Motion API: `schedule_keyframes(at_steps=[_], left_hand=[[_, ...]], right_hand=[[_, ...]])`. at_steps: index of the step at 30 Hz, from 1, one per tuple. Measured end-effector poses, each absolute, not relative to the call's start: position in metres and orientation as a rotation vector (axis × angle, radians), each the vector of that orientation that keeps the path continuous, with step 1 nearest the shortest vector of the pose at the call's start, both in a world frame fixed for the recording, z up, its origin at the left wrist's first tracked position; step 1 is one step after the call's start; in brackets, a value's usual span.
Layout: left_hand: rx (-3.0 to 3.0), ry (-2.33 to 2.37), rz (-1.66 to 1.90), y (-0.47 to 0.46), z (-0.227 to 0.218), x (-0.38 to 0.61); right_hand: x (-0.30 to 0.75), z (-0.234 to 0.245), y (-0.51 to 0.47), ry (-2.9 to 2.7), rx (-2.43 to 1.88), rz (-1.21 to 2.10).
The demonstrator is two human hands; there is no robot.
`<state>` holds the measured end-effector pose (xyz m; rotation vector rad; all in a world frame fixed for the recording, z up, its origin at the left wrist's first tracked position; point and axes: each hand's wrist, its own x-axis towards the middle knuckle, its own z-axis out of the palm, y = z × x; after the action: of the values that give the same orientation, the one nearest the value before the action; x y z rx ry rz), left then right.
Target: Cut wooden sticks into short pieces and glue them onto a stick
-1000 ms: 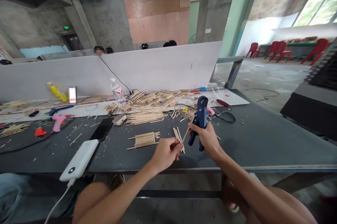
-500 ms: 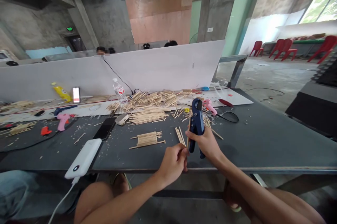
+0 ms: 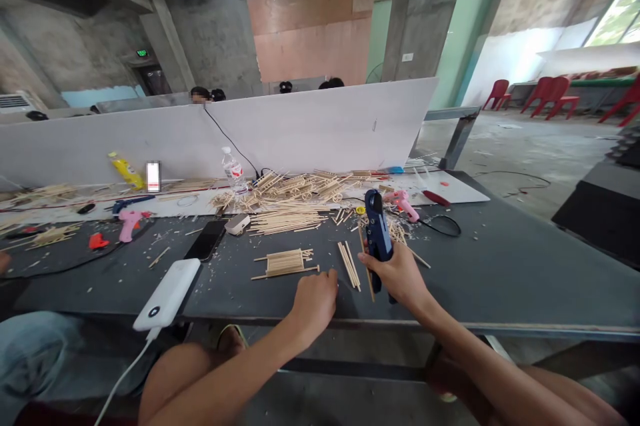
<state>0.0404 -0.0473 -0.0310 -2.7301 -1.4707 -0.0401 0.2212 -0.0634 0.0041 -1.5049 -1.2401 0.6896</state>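
My right hand (image 3: 400,274) is closed round the handles of a blue cutter (image 3: 376,229), which stands upright over the dark table (image 3: 500,266). A thin wooden stick (image 3: 367,266) runs along the left side of the cutter, beside my thumb. My left hand (image 3: 316,298) rests knuckles-up near the table's front edge with its fingers curled under; anything inside them is hidden. A few short cut sticks (image 3: 349,265) lie between my two hands. A small raft of glued sticks (image 3: 286,262) lies just beyond my left hand.
A white power bank (image 3: 167,293) with a cable and a black phone (image 3: 206,240) lie to the left. Behind are a heap of sticks (image 3: 295,189), two pink glue guns (image 3: 401,203) (image 3: 129,222), a water bottle (image 3: 233,171) and a white partition (image 3: 310,126).
My left hand has let go of the stick and dropped to the table edge with fingers curled. The stick now stands beside the cutter at my right hand. The camera has turned slightly left.
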Motion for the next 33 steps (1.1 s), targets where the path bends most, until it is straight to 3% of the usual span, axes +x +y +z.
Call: schedule_keyframes(at_steps=[16, 33], left_hand=[[-2.574, -1.722, 0.039, -0.044, -0.030, 0.040], [-2.502, -1.590, 0.178, -0.062, -0.024, 0.044]], right_hand=[[0.234, 0.013, -0.077, -1.245, -1.614, 0.644], [0.233, 0.023, -0.080, -1.248, -1.586, 0.666]])
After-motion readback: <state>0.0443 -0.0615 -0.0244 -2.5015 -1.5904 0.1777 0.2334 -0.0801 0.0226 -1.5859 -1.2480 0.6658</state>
